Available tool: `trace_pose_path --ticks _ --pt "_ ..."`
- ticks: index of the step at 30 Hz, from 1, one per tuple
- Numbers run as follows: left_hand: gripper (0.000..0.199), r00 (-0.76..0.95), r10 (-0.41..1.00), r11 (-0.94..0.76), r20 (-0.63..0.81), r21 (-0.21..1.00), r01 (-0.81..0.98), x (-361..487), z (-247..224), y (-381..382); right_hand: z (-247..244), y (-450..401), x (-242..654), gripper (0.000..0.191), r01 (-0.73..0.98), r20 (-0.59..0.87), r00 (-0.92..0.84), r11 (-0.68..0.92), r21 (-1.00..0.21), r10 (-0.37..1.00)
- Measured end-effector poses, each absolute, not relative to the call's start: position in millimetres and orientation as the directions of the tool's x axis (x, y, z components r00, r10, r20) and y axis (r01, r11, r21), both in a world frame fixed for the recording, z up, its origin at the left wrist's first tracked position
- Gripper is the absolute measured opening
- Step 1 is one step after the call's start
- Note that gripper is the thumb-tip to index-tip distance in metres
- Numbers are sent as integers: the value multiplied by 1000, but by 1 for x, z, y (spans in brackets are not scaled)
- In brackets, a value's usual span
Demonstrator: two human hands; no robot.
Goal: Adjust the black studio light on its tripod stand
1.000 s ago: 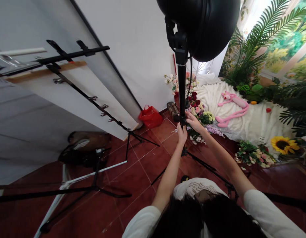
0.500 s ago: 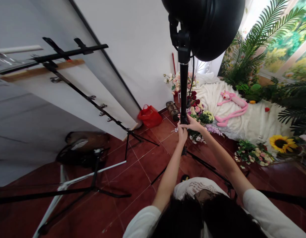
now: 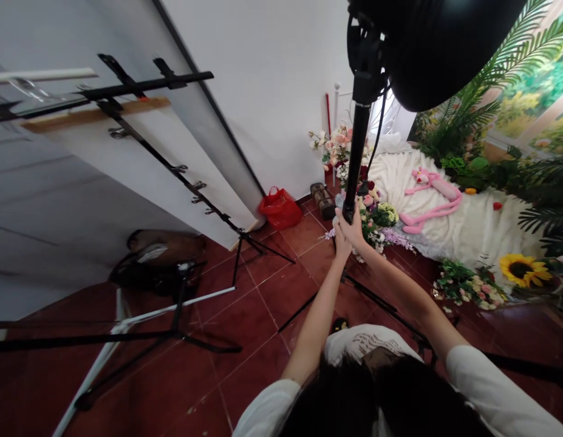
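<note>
A black light stand (image 3: 357,155) rises in front of me, its pole leaning a little to the right, with a large black lamp head (image 3: 445,48) on top and a cable hanging beside the pole. My right hand (image 3: 353,229) is wrapped round the pole at its lower collar. Against it, just to the left and slightly lower, my left hand (image 3: 341,238) is closed on the same pole. The two hands touch and overlap, so some fingertips are hidden. Dark tripod legs spread over the floor below them.
White board (image 3: 190,176) clipped to a black stand at left; red bag (image 3: 281,208) by the wall. Black and white stand legs cross the lower left floor. Flowers (image 3: 376,212), a pink plush toy (image 3: 438,194) on white cloth, and a sunflower (image 3: 525,270) lie right.
The lamp head and upper pole have shifted right and now lean that way. Both hands have moved slightly right with the pole, and the right hand wraps it more closely.
</note>
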State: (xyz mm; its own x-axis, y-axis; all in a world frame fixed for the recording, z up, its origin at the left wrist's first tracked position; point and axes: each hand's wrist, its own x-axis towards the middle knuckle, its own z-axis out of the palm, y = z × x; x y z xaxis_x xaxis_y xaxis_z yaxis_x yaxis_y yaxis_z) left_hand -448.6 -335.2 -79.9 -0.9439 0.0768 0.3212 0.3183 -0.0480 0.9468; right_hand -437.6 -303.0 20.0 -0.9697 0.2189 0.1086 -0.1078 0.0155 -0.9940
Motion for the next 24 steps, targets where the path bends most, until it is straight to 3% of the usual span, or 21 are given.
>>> trace_pose_path --ticks 5,11,18,24 --pt "41 -934 102 -25 341 940 340 -447 -83 -335 33 -294 -443 58 -193 201 -935 57 -980 291" --pt "50 -937 93 31 336 940 340 -446 -81 -335 63 -292 -443 51 -278 323 -848 166 -946 420" --pt "59 -943 79 41 322 944 326 -446 -78 -335 93 -293 -447 51 -297 353 -831 194 -935 431" --pt "61 -942 67 40 330 942 333 -447 -78 -332 124 -287 -458 54 -389 455 -818 243 -888 352"
